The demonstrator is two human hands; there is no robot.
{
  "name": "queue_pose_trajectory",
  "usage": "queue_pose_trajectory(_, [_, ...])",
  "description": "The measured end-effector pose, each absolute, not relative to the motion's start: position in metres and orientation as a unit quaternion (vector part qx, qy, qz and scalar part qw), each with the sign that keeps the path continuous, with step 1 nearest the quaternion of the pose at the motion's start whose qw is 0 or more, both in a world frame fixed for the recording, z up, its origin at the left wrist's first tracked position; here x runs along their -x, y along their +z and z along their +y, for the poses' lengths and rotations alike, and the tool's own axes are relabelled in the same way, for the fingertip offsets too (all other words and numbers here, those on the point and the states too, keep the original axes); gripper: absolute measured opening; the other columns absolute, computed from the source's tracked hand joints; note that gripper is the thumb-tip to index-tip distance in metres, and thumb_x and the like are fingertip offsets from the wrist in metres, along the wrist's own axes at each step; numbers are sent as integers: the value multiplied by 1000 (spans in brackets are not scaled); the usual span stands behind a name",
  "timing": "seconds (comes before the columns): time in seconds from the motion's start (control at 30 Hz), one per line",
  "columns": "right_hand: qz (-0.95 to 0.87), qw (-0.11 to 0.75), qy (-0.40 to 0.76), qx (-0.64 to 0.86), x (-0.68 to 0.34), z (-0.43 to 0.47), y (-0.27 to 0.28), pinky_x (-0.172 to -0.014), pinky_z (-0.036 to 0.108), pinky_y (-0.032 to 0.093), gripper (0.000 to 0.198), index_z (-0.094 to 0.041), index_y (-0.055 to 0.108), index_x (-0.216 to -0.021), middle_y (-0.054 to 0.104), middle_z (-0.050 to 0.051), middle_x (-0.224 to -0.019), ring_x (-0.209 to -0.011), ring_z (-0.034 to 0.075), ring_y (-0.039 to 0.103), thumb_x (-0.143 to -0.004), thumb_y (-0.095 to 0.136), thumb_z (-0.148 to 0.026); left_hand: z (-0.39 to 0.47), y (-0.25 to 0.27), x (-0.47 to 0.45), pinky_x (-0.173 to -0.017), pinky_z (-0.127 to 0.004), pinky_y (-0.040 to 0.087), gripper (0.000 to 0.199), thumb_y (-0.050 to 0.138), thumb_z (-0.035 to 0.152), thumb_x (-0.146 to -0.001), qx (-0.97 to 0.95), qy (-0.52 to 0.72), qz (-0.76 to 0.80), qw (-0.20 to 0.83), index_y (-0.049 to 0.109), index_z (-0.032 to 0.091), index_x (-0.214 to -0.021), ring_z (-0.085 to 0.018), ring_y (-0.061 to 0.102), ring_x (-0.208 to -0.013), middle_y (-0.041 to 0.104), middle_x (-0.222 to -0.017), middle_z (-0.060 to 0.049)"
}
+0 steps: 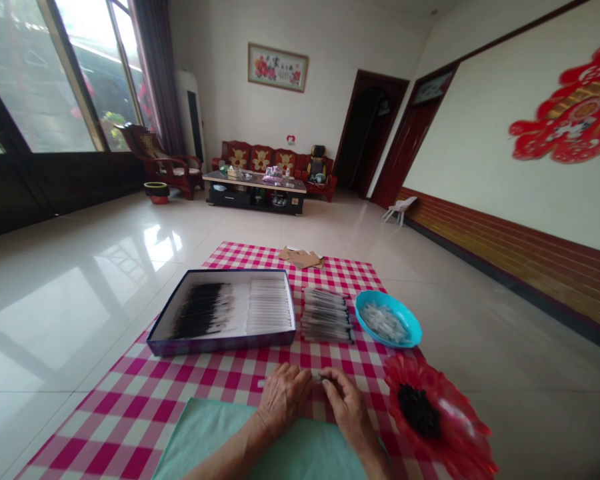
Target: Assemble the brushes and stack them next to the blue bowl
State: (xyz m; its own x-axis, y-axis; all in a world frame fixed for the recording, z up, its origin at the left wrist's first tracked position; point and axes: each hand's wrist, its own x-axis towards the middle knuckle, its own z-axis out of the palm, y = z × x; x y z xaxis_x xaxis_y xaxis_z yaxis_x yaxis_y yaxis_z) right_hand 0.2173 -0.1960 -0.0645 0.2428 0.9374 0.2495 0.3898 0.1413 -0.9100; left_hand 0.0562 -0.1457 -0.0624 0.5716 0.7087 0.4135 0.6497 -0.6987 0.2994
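Note:
My left hand (283, 393) is closed around a slim, clear pen-like tube (261, 383), whose pale end sticks out to the left of the fist. My right hand (347, 400) pinches a small dark piece (320, 378) at the tube's other end, between the two hands. Just beyond them lies a stack of clear tubes with dark ends (327, 317). The shallow box (220, 343) at left holds a row of black slender sticks (200, 310) and a row of clear tubes (269, 307). Fingers hide most of the held tube.
A blue bowl (415, 330) of small translucent parts (384, 322) and a red flower-shaped dish (460, 413) with small black parts (419, 410) stand at right. Cardboard pieces (303, 258) lie at the checkered tablecloth's (125, 400) far edge. A green cloth (205, 427) lies under my forearms.

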Motion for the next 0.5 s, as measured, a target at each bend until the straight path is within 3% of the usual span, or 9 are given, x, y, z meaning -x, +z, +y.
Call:
queue_pose_trajectory(0.3, [-505,547,242,623,-213,-196,-57,-68,29,54,25,-17,62,-92,70,7,-83,-75,21,66,-81,55,-38,-145,-63,-56,-65,-28,34,22,38,26,-93,-878,281,380,76,56,23,-81,-16,50,-68,56,-71,-1])
queue_pose_trajectory(0.5, [-558,490,135,656,-228,-205,-13,-68,27,53,21,-19,62,-94,70,7,-87,-77,20,66,-84,49,-32,-142,-65,-55,-67,-29,35,22,37,26,-93,-881,285,367,87,56,22,-82,-17,50,-69,55,-71,-1])
